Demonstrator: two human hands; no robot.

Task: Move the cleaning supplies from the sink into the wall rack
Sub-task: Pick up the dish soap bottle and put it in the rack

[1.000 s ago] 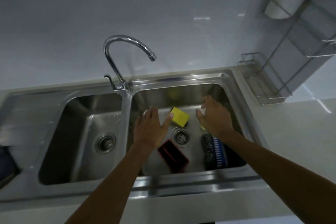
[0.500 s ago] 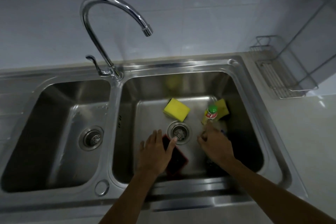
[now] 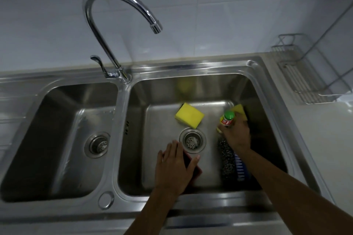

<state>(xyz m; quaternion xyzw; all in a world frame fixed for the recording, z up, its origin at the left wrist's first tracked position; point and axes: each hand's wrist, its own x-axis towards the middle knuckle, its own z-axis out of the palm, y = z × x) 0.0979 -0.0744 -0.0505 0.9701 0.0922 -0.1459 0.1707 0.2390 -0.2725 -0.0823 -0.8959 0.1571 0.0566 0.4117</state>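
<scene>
The sink (image 3: 256, 74) is shiny steel and has two bowls. All the cleaning things are in the right bowl.

A yellow sponge (image 3: 189, 115) lies flat on the bottom, just behind the round drain (image 3: 192, 140). It is bright and square. A second yellow sponge (image 3: 241, 110) leans in the far right corner.

The right hand (image 3: 237, 134) has its fingers curled around a small bottle (image 3: 227, 119). The bottle has a green cap and a red and white label, and it stands up out of the hand. Just below that hand lie a dark wire scrubber (image 3: 226, 160) and a blue brush (image 3: 241, 168), side by side.

The left hand (image 3: 172, 166) lies flat on a dark red thing (image 3: 197, 172) near the drain. Its fingers are spread out and its thumb sits along the edge. I cannot tell if it has hold of it.

The wire rack (image 3: 303, 82) hangs on the wall at the right, above the bench (image 3: 328, 139). The tap (image 3: 114, 25) curves over the middle.
</scene>
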